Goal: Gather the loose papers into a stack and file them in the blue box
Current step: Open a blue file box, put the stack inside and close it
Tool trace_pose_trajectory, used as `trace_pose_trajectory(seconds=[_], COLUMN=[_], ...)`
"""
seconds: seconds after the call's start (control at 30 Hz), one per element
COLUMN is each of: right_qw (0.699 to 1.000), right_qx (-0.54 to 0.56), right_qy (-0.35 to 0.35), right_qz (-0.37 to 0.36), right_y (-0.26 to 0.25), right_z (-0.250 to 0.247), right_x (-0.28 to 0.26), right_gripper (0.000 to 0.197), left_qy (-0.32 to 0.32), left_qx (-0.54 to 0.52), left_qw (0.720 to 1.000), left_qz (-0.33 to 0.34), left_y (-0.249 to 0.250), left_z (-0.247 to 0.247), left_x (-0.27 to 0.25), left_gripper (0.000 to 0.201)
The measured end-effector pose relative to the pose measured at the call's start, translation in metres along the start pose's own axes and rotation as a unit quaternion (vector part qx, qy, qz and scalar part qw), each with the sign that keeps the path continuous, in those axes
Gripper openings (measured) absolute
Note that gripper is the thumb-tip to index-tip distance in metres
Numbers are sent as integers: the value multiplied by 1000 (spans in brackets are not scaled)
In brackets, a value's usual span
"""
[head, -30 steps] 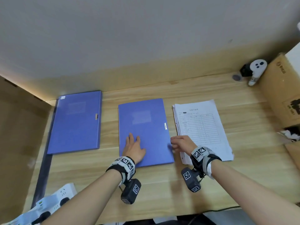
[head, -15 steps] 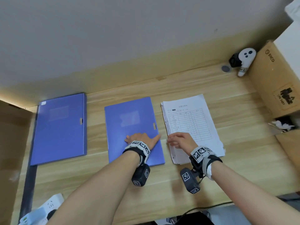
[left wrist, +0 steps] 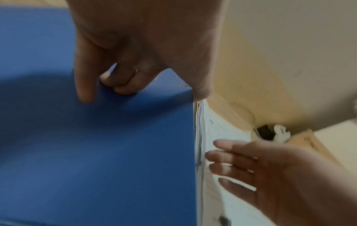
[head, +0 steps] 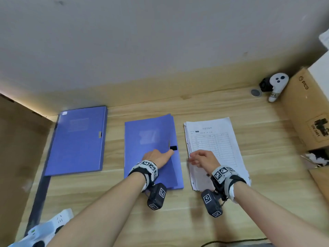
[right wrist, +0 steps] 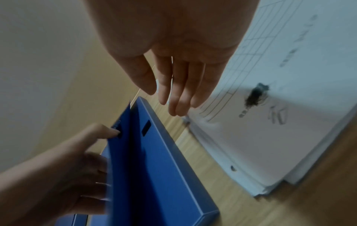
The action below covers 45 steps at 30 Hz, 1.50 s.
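Note:
The middle blue box (head: 151,148) lies flat on the wooden desk. My left hand (head: 169,153) pinches the right edge of the box's lid (right wrist: 119,152) near the clasp, thumb at the edge and fingers curled on top (left wrist: 115,82). The lid stands a little off the box's base (right wrist: 160,160), and a dark clasp slot shows on the side. The stack of white printed papers (head: 219,139) lies just right of the box. My right hand (head: 194,158) hovers over the stack's left edge with fingers straight (right wrist: 173,99), holding nothing.
A second blue box (head: 78,139) lies closed at the left. A cardboard box (head: 306,107) and a white controller (head: 276,86) stand at the back right. A white power strip (head: 53,223) sits at the front left. The wall runs along the desk's back.
My left hand slid from flat on the lid to its right edge and raised that edge. My right hand left the box's edge and moved over the papers.

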State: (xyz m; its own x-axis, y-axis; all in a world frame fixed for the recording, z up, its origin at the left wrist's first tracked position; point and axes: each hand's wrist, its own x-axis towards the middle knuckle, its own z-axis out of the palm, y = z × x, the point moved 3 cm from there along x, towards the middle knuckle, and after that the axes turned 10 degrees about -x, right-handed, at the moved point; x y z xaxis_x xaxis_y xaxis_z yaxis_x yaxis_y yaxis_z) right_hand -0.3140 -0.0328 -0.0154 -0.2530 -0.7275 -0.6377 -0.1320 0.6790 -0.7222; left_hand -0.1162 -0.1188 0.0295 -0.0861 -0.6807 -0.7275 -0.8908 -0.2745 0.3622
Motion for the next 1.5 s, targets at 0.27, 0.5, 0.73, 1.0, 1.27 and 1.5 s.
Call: trace_pose_trajectory(seconds=[0.27,0.5,0.73,1.0,1.27,1.5], right_qw=[989,949,931,944,974,983], right_qx=[-116,-295,-346,-313,-201,-102], right_qy=[-51,-67,-52,-24,6,136], right_qz=[-81,-93,-104,-100,-101,-72], right_y=[-51,-60,-61,-54,-51,-34], right_z=[64,105,112,116,104,6], right_x=[20,26,17,17,9,-11], right_gripper=[20,18,14,18,12,19], left_qy=[-128,13,233,195,77,152], left_qx=[-429,-304,-78,283,71,-42], left_qw=[893,951,968,939,992,982], left_qz=[53,62,52,-1,-67,107], left_y=[-32,-82,-149,-195,-208,-95], left_z=[-81,-185,-195,-158,-115,-92], left_x=[-57,-80,-66,-24,5,10], left_gripper=[20,17,78,70,67,57])
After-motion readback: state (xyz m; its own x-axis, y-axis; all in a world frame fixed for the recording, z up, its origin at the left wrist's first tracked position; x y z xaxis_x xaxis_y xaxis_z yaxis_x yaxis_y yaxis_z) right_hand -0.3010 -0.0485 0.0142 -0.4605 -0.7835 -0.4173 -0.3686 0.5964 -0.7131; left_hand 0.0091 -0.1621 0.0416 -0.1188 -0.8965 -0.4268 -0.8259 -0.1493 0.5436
